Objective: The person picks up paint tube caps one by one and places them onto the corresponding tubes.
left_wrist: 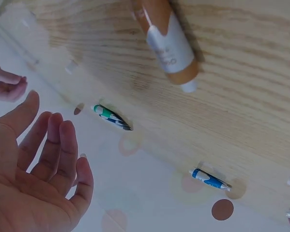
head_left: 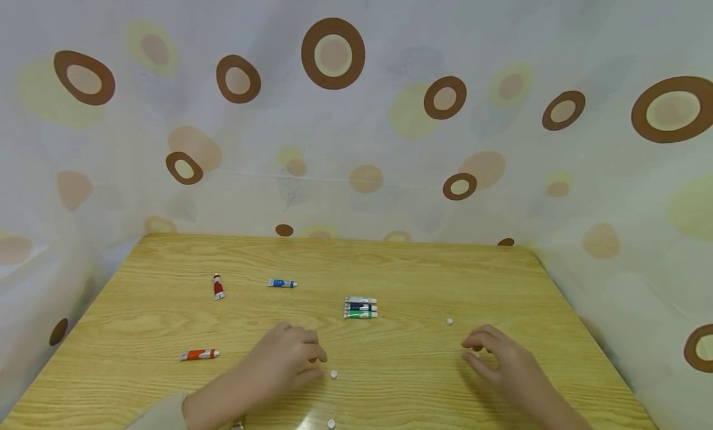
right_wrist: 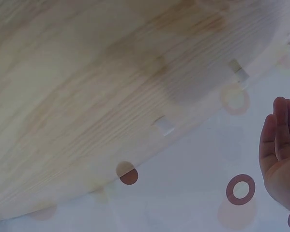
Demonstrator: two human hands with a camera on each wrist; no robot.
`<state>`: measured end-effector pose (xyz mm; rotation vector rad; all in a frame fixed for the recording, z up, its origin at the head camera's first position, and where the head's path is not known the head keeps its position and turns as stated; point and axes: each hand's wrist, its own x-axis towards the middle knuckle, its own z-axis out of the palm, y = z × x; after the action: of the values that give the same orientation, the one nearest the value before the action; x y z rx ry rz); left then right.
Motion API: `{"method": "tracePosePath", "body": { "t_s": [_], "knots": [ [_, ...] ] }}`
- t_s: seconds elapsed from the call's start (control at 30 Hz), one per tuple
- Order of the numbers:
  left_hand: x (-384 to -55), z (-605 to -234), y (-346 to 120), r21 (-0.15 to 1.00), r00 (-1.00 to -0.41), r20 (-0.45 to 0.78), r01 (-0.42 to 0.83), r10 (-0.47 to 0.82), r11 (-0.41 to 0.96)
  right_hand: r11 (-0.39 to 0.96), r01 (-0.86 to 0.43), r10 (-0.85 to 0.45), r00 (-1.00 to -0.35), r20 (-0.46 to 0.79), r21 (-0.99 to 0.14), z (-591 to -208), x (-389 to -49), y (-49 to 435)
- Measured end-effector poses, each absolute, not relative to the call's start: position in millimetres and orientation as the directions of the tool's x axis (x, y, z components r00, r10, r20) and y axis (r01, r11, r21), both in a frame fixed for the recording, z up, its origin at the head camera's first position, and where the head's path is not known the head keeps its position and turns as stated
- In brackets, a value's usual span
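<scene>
My left hand (head_left: 286, 359) hovers over the table with loosely bent fingers, holding nothing, just left of a small white cap (head_left: 333, 374). My right hand (head_left: 504, 365) is also bare, its thumb and fingers apart; another white cap (head_left: 449, 321) lies beyond its fingertips. Between and behind the hands, a silver-white tube (head_left: 361, 300), a dark blue tube (head_left: 361, 307) and a green tube (head_left: 361, 314) lie side by side. An orange-brown paint tube (left_wrist: 171, 53) fills the top of the left wrist view; in the head view the left forearm mostly hides it.
On the left lie an orange-red tube (head_left: 199, 354), a dark red tube (head_left: 218, 286) and a blue tube (head_left: 282, 283). A third white cap (head_left: 331, 424) sits at the near edge of view. A patterned curtain (head_left: 356, 120) encloses the wooden table (head_left: 412, 356) behind and on both sides.
</scene>
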<state>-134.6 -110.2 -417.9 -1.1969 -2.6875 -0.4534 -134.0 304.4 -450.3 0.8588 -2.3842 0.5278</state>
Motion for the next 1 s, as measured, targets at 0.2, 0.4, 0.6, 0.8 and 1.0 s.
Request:
{"method": "tracePosePath", "body": {
  "t_s": [0.2, 0.4, 0.6, 0.8, 1.0],
  "knots": [
    [-120.0, -421.5, -118.9, 0.231, -0.662, 0.258, 0.749, 0.704, 0.621, 0.758, -0.629, -0.437, -0.686, 0.582, -0.172, -452.8, -133.8, 309.4],
    [-110.1, -428.8, -126.7, 0.275, -0.657, 0.231, 0.751, 0.718, 0.6, 0.796, -0.572, -0.402, -0.743, 0.535, -0.196, -455.1, -132.4, 312.3],
    [-104.0, -436.2, -131.0, 0.322, -0.601, 0.275, 0.793, 0.75, 0.517, 0.838, -0.499, -0.359, -0.808, 0.467, -0.22, -458.5, -132.3, 317.3],
    [-100.3, -443.7, -133.2, 0.37, -0.55, 0.238, 0.813, 0.8, 0.449, 0.853, -0.468, -0.347, -0.838, 0.421, -0.231, -462.2, -132.3, 322.8],
    [-98.6, -452.8, -133.0, 0.339, -0.485, 0.273, 0.856, 0.831, 0.389, 0.865, -0.408, -0.32, -0.897, 0.306, -0.293, -461.7, -131.6, 326.3]
  ]
}}
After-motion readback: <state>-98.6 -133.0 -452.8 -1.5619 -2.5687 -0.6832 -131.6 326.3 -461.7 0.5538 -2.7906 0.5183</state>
